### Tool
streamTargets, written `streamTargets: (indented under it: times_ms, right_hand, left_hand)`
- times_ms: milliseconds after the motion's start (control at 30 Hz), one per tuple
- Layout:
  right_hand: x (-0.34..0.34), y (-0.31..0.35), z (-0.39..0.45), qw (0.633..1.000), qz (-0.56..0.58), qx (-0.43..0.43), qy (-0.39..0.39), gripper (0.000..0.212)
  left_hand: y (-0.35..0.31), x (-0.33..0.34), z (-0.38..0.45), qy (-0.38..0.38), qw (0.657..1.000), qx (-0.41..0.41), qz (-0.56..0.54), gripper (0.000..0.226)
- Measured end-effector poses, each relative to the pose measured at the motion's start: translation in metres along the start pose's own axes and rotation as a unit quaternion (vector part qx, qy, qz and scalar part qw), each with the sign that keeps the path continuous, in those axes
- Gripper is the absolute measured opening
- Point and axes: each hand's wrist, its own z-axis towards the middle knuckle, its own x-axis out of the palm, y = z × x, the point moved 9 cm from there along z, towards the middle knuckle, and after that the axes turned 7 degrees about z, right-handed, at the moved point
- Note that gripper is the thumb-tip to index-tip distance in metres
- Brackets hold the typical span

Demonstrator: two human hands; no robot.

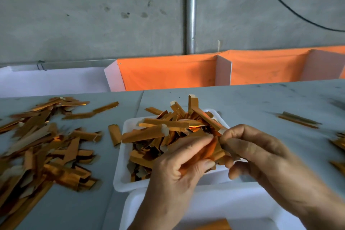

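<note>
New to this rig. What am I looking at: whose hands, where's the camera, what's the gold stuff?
There is no machine here. One camera worn on a person's head looks down at their bare hands. The left hand and the right hand together pinch one gold foil strip over a white tray heaped with the same strips. A loose pile of them lies on the grey table to the left. A second white tray sits nearest the person. Orange cloth bins stand behind the table.
</note>
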Motion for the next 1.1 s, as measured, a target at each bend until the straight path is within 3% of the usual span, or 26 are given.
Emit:
streamTargets:
  times_ms: [67, 200, 300, 400, 533, 700, 833, 967, 1033, 1100]
  right_hand:
    - [0.000, -0.002, -0.001, 0.999, 0.022, 0.012, 0.026, 0.024]
    - [-0.004, -0.002, 0.001, 1.000, -0.005, -0.006, 0.012, 0.020]
    - [-0.003, -0.001, 0.001, 1.000, -0.006, -0.018, 0.010, 0.039]
    - [-0.003, 0.003, -0.001, 0.999, -0.001, -0.028, 0.018, 0.025]
    - [-0.002, 0.006, -0.003, 0.999, -0.018, -0.029, 0.026, 0.045]
    - [-0.006, 0.004, -0.002, 0.999, -0.017, -0.025, -0.014, 0.011]
    - [-0.004, 0.002, -0.001, 0.999, -0.024, -0.022, -0.036, 0.020]
    - [-0.007, 0.002, -0.002, 0.997, -0.050, -0.028, -0.048, 0.008]
    - [-0.005, 0.001, -0.002, 1.000, 0.007, -0.012, -0.028, 0.002]
    - [-0.003, -0.003, -0.003, 0.996, 0.090, 0.017, 0.006, 0.014]
  left_hand:
    - [0.005, 0.000, -0.001, 0.003, 1.000, -0.021, -0.014, 0.043]
    - [0.011, -0.002, -0.002, 0.001, 0.999, -0.042, -0.026, 0.040]
    - [0.010, -0.001, -0.003, 0.004, 0.999, -0.034, -0.018, 0.041]
    - [0.009, 0.000, -0.004, 0.008, 0.999, -0.028, -0.024, 0.041]
    - [0.007, 0.001, -0.003, 0.015, 0.999, -0.025, -0.028, 0.041]
    - [-0.005, 0.000, -0.001, 0.016, 0.999, 0.013, 0.041, 0.040]
    - [-0.016, 0.003, -0.002, 0.024, 0.992, 0.037, 0.116, 0.039]
    - [-0.023, 0.005, -0.003, 0.027, 0.986, 0.037, 0.160, 0.036]
    - [-0.023, 0.004, -0.004, 0.031, 0.989, 0.026, 0.143, 0.032]
    - [-0.021, 0.002, -0.004, 0.032, 0.993, 0.011, 0.116, 0.031]
